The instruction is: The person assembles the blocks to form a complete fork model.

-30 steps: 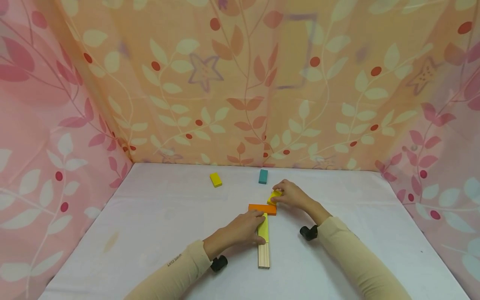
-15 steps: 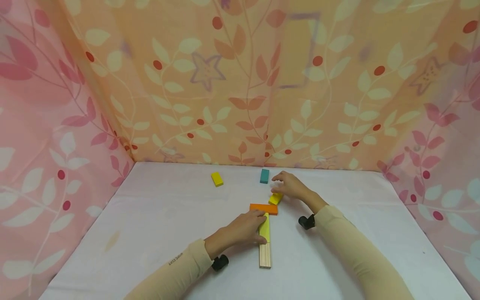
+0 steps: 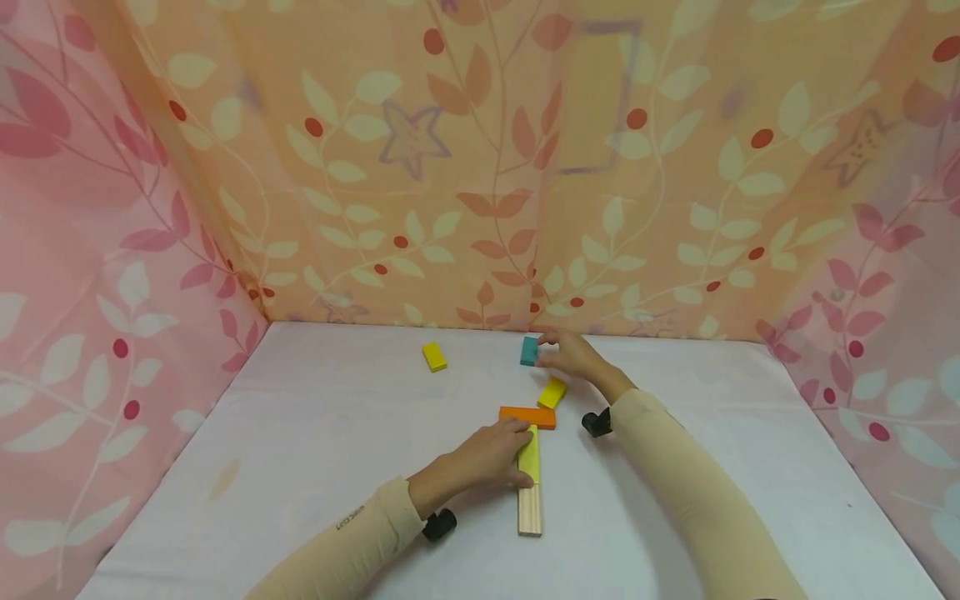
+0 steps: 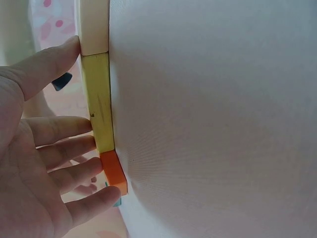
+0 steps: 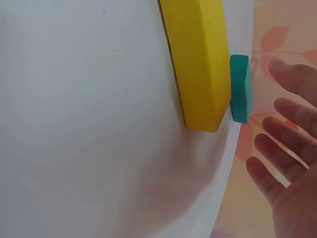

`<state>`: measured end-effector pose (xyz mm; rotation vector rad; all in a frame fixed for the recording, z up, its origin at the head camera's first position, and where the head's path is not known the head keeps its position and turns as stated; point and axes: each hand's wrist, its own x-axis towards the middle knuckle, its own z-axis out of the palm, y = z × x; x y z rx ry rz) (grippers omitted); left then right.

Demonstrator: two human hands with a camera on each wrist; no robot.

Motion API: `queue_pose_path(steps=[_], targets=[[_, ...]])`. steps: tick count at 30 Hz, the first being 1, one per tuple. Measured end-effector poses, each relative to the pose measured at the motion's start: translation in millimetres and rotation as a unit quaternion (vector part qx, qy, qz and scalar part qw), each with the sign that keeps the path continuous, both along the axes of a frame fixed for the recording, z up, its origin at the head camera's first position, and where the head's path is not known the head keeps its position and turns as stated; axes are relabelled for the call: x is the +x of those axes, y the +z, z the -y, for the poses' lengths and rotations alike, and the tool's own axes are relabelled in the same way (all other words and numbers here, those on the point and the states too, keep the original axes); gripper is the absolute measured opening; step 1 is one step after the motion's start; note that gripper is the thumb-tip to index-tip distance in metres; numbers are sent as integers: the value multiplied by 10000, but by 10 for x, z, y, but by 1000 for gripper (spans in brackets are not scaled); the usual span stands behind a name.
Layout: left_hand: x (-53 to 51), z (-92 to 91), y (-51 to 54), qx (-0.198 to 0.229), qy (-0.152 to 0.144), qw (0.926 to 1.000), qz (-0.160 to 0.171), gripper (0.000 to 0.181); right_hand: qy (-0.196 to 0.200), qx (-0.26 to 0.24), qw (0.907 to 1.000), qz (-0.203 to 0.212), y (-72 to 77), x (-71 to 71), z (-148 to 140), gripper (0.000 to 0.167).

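My left hand (image 3: 491, 456) rests over a row of wooden blocks, fingers extended. In the left wrist view its fingertips touch or nearly touch a pale yellow-green block (image 4: 100, 99), a plain wood block (image 4: 94, 29) and an orange block (image 4: 114, 173). From the head, the plain block (image 3: 529, 510) and the yellow-green block (image 3: 529, 457) lie end to end, with the orange block (image 3: 527, 417) crosswise at the far end. A yellow block (image 3: 552, 392) sits slantwise just beyond it. My right hand (image 3: 573, 354) is beside a teal block (image 3: 529, 351), its fingers spread and relaxed.
Another yellow block (image 3: 434, 357) lies at the back left of the white cloth-covered table (image 3: 337, 417). Patterned curtains (image 3: 480, 167) enclose the table at the back and both sides.
My right hand has let go of the yellow block behind the orange one and moved away from me to the teal block. My left hand has stayed on the row.
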<state>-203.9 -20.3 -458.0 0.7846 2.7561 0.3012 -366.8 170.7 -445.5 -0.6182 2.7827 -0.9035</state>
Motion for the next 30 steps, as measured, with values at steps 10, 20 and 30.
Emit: queue_pose_path(steps=[10,20,30], targets=[[8,22,37,-51,-117,9999,-34,70,-201,-236,9993,192,5,-122,128,46],[21,29,47,-33,-130,9999,-33,71,-85,30,9999,145,-88,-230,184,42],[13,41,27,-32,-197,9997,-120,71,-198,195,9982,527,-48,-278,208,50]])
